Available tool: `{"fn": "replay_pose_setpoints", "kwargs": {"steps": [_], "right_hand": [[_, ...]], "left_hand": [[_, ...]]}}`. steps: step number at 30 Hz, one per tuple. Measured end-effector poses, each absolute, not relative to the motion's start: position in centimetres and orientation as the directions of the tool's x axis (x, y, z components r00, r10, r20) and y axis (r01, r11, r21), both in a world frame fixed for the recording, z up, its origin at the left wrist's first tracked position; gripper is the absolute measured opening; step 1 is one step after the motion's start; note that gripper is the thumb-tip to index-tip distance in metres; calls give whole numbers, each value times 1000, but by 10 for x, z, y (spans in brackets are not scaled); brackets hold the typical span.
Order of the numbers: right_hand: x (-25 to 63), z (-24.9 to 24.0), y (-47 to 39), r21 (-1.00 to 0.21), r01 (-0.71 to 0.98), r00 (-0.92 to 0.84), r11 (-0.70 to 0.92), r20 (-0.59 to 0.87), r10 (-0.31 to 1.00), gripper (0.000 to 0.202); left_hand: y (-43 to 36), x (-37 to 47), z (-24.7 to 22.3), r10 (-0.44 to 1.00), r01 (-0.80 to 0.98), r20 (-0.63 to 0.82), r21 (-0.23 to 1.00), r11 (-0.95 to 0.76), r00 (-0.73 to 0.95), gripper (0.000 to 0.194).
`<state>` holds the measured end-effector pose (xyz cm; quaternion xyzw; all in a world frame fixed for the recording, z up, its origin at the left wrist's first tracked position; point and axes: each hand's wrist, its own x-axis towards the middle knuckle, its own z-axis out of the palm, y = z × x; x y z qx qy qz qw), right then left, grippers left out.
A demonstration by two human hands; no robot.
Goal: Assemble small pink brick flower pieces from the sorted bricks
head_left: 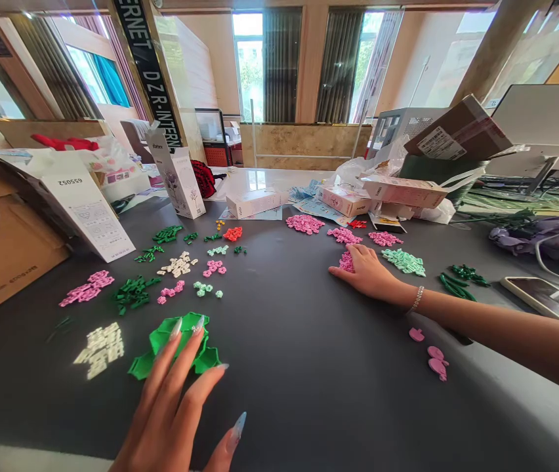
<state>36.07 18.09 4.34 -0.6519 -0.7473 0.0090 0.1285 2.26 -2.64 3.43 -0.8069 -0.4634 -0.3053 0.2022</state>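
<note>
My left hand [174, 400] lies spread over several bright green leaf-shaped plastic pieces [161, 334], its fingertips on or just above them. To its left is a pile of cream pieces [101, 351], with dark green pieces [134, 292] further back. My right hand [371, 275] reaches across to a small pile of pink pieces [346, 261]. Its fingers are stretched out, partly covering that pile. Behind it sit more pink piles, one being the larger pink heap [305, 224]. Mint green pieces [404, 261] are just beyond the wrist, and round pink pieces [437, 360] lie nearer me.
A cardboard box [8, 249] and an upright white box [77, 203] border the left side. Opened boxes [402, 190] and plastic bags crowd the back right. A phone [550, 298] rests at the right, by purple artificial flowers [535, 236] and a monitor [550, 131].
</note>
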Motion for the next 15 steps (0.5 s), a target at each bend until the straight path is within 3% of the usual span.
{"fn": "replay_pose_setpoints", "kwargs": {"steps": [15], "right_hand": [[358, 42, 179, -170, 964, -160, 202, 230, 960, 75]], "left_hand": [[-29, 27, 38, 623, 871, 683, -41, -489, 382, 39]]}}
